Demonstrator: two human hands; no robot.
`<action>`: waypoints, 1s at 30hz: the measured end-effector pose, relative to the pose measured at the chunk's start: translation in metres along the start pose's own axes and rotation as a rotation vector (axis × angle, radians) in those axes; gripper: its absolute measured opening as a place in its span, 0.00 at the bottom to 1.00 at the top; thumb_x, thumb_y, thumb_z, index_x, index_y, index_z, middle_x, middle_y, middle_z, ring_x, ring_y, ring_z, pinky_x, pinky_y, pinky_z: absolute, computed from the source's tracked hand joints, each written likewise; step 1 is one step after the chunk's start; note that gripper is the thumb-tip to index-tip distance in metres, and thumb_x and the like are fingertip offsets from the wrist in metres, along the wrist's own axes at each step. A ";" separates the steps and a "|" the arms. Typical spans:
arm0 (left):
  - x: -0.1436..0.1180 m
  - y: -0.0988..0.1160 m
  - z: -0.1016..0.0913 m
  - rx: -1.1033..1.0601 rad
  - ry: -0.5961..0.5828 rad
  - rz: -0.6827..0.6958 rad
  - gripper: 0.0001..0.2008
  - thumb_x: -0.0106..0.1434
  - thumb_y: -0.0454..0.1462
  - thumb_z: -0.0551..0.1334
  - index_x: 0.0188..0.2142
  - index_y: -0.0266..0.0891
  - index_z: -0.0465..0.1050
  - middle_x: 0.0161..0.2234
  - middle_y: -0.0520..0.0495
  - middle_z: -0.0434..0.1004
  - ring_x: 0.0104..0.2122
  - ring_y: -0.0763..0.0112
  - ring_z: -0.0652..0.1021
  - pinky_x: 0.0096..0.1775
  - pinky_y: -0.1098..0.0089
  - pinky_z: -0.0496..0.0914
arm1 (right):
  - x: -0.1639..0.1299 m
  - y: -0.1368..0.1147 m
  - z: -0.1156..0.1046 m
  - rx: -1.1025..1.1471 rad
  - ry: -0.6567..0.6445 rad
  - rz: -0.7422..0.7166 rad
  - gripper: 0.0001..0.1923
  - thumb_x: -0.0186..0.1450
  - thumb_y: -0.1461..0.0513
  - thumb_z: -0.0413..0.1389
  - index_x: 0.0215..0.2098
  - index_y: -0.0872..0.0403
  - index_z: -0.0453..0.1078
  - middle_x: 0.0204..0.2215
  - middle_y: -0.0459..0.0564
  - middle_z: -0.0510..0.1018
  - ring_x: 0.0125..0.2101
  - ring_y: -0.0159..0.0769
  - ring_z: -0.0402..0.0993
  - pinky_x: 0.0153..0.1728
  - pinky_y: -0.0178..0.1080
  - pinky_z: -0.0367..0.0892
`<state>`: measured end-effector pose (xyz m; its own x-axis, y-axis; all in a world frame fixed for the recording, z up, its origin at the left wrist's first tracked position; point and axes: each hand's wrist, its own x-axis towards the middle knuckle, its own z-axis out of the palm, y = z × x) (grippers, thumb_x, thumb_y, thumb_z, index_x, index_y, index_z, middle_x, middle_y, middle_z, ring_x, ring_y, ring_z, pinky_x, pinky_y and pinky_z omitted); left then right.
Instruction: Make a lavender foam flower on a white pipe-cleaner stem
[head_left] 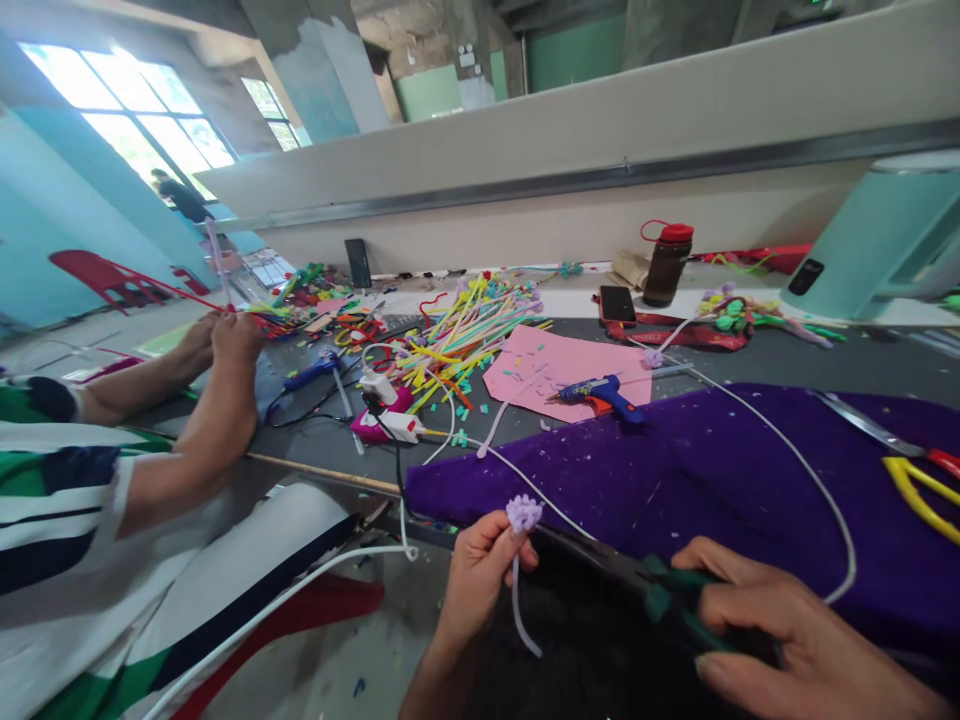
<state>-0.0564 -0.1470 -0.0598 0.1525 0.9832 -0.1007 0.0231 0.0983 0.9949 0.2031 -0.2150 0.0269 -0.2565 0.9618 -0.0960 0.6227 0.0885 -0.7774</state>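
Your right hand (pixel 780 630), nearest you at five o'clock, is wrapped shut around the green handles of pliers (pixel 660 590), whose dark jaws point toward ten o'clock. At six o'clock your left hand (pixel 480 570) pinches the stem of a lilac pipe-cleaner flower (pixel 523 513), its fuzzy head upright above your fingertips and its tail curling down. Purple cloth (pixel 712 470) covers the table edge just beyond both hands. A blue glue gun (pixel 598 393) lies on pink paper (pixel 555 362) at twelve o'clock. At nine o'clock, a co-worker's hands (pixel 225 335) in a striped sleeve (pixel 52 470) work together over scattered pipe cleaners (pixel 457 335).
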 end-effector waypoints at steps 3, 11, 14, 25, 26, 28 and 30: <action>-0.001 0.002 -0.001 0.010 0.012 0.016 0.12 0.58 0.41 0.58 0.25 0.34 0.71 0.20 0.51 0.72 0.16 0.80 0.63 0.20 0.77 0.55 | 0.000 -0.001 0.002 0.002 -0.046 0.010 0.05 0.52 0.60 0.56 0.20 0.52 0.71 0.33 0.45 0.73 0.36 0.36 0.71 0.35 0.29 0.67; -0.001 0.004 -0.005 0.150 0.087 0.063 0.09 0.54 0.39 0.60 0.26 0.35 0.74 0.22 0.50 0.74 0.19 0.77 0.66 0.23 0.76 0.60 | -0.006 0.010 0.009 -0.076 -0.035 0.056 0.03 0.52 0.60 0.57 0.23 0.51 0.72 0.43 0.46 0.72 0.48 0.44 0.65 0.46 0.37 0.64; -0.001 0.003 -0.007 0.168 0.093 0.098 0.08 0.54 0.38 0.61 0.27 0.35 0.75 0.21 0.50 0.73 0.20 0.76 0.67 0.23 0.76 0.60 | -0.008 0.017 0.013 -0.099 -0.035 0.079 0.03 0.52 0.60 0.57 0.24 0.50 0.72 0.46 0.46 0.71 0.51 0.46 0.63 0.49 0.40 0.62; -0.001 0.006 -0.007 0.389 0.133 0.270 0.06 0.54 0.36 0.60 0.28 0.38 0.75 0.23 0.51 0.73 0.25 0.72 0.71 0.29 0.74 0.64 | -0.004 0.008 0.006 -0.030 -0.038 0.033 0.03 0.52 0.61 0.57 0.22 0.51 0.72 0.39 0.46 0.74 0.43 0.41 0.70 0.40 0.33 0.67; -0.001 0.007 -0.007 0.413 0.143 0.282 0.06 0.54 0.36 0.60 0.27 0.38 0.75 0.23 0.51 0.73 0.25 0.73 0.71 0.29 0.75 0.64 | -0.004 0.007 0.006 -0.024 -0.033 0.032 0.03 0.52 0.61 0.57 0.22 0.51 0.72 0.39 0.46 0.74 0.42 0.41 0.70 0.39 0.33 0.67; -0.001 0.008 -0.006 0.448 0.160 0.305 0.05 0.54 0.36 0.60 0.27 0.38 0.75 0.23 0.52 0.72 0.24 0.74 0.70 0.29 0.75 0.64 | -0.003 0.006 0.005 -0.016 -0.028 0.028 0.03 0.52 0.61 0.57 0.22 0.51 0.71 0.38 0.46 0.74 0.41 0.40 0.71 0.38 0.32 0.67; -0.001 0.009 -0.005 0.465 0.166 0.326 0.05 0.54 0.36 0.60 0.27 0.39 0.75 0.22 0.52 0.71 0.23 0.74 0.70 0.28 0.75 0.64 | -0.002 0.006 0.005 -0.008 -0.036 0.021 0.03 0.52 0.61 0.57 0.22 0.51 0.71 0.37 0.46 0.74 0.40 0.39 0.71 0.37 0.32 0.68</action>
<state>-0.0618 -0.1467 -0.0511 0.0688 0.9660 0.2493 0.4371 -0.2538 0.8629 0.2037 -0.2181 0.0190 -0.2702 0.9534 -0.1345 0.6338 0.0709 -0.7703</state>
